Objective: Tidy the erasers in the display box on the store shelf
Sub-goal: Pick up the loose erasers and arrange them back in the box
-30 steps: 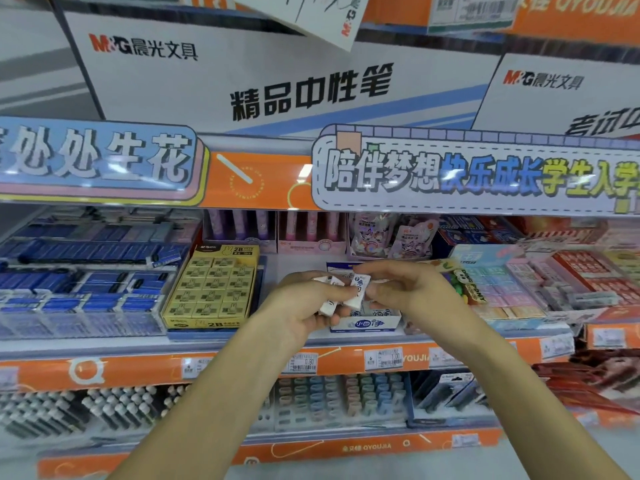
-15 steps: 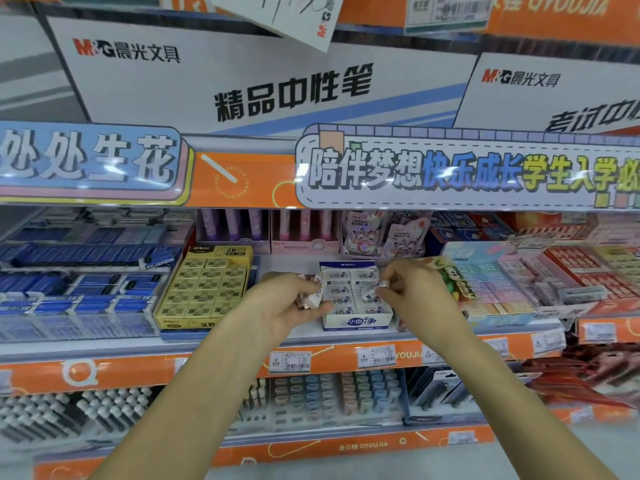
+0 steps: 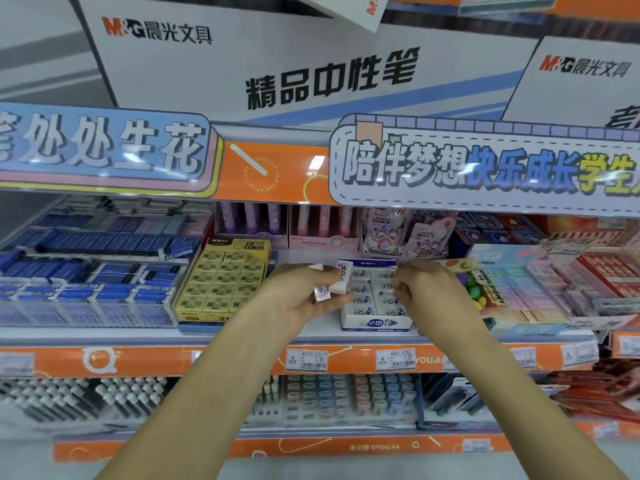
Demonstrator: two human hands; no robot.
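The display box (image 3: 375,323) is white with a blue band and blue characters on its front, and the erasers (image 3: 374,289) packed in it are white with small blue print. The two loose erasers (image 3: 332,284) in the left hand (image 3: 304,299) are white, one with a blue mark on its end. Beside it, the yellow box (image 3: 221,282) holds yellow erasers with dark printing. The shelf edge (image 3: 145,360) is orange with white price tags (image 3: 306,360). The far-left stock (image 3: 86,271) is dark blue; the right-hand stock (image 3: 519,289) runs pastel pink, blue and lilac.
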